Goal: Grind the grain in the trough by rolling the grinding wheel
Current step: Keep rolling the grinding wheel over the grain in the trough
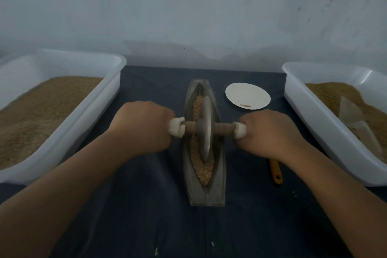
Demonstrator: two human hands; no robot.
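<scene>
A grey boat-shaped trough (218, 182) lies lengthwise on the dark table, its groove filled with tan grain (204, 170). A grey metal grinding wheel (205, 130) stands on edge in the groove, about midway along. A wooden axle (225, 129) runs through the wheel's middle. My left hand (144, 130) grips the left end of the axle. My right hand (270, 134) grips the right end. White-wrapped fingers show at both grips. The wheel hides part of the grain.
A white tub (109, 98) holding tan grain stands at the left, and a second white tub (310, 111) with grain and a scoop stands at the right. A white plate (248, 95) lies behind my right hand. A yellow handle (276, 172) lies beside the trough.
</scene>
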